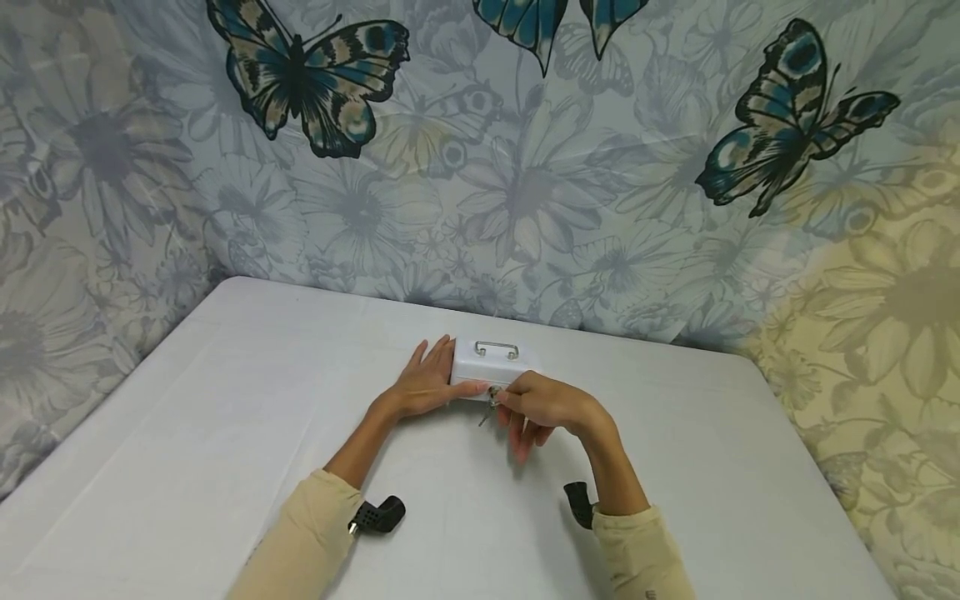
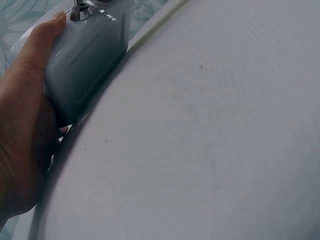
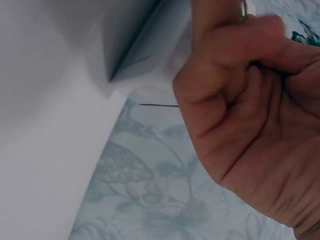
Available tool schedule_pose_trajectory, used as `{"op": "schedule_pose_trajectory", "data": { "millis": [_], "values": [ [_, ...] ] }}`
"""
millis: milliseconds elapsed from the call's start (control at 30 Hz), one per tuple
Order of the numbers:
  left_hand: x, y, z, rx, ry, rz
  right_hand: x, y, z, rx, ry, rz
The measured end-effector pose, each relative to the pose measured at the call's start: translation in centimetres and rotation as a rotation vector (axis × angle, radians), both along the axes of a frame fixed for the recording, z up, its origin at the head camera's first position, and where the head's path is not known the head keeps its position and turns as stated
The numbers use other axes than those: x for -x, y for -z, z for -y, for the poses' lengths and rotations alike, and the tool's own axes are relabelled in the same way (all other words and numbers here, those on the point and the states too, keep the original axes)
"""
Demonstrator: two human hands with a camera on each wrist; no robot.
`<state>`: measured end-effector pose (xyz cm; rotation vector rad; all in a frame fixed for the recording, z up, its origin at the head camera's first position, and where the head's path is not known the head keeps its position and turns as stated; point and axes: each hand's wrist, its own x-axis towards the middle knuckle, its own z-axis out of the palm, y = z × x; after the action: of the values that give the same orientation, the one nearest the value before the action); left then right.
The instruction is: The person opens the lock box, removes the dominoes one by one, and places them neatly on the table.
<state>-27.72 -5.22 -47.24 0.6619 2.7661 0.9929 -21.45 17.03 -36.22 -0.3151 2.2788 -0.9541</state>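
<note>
- 2 tan sleeves [image 1: 300,533] were nearest, and the white box [image 1: 468,367] sat past them, on the far middle of the table [image 1: 225,417].
- Left hand [image 1: 420,387] was spread wide, fingers straight along the box's left side, thumb on its near side.
- Right hand [image 1: 551,404] had a tight pinch on the keys [image 1: 485,417] at the lock [image 2: 80,12], with 1 key hanging down.
- It seemed best to press the box still, keep the key straight and twist softly.
- The lid [image 1: 465,350], with its handle [image 1: 497,344], was down, so the inside was hidden.
</note>
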Motion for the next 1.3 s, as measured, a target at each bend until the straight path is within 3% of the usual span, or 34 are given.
{"op": "schedule_pose_trajectory", "data": {
  "millis": [200, 533, 767, 1000, 1167, 1300],
  "values": [
    [0.5, 0.7, -0.1, 0.029, -0.009, 0.005, 0.1, 0.5, 0.0, -0.075, 0.001, 0.017],
    [0.4, 0.3, -0.2, 0.033, -0.014, 0.020, 0.2, 0.7, 0.0, -0.093, -0.005, 0.005],
    [0.5, 1.0, 0.0, 0.058, 0.009, -0.044, 0.0, 0.6, 0.1, -0.155, -0.014, -0.008],
    [-0.3, -0.1, 0.4, 0.179, 0.081, -0.107, -0.4, -0.8, -1.0, -0.162, -0.055, -0.028],
    [-0.3, -0.3, 0.6, 0.199, 0.090, -0.132, 0.5, -1.8, -2.5, -0.096, -0.080, -0.109],
    [-0.4, -0.4, 0.8, 0.167, 0.109, -0.127, 1.6, -2.7, -3.4, -0.130, -0.083, -0.280]
  ]
}}
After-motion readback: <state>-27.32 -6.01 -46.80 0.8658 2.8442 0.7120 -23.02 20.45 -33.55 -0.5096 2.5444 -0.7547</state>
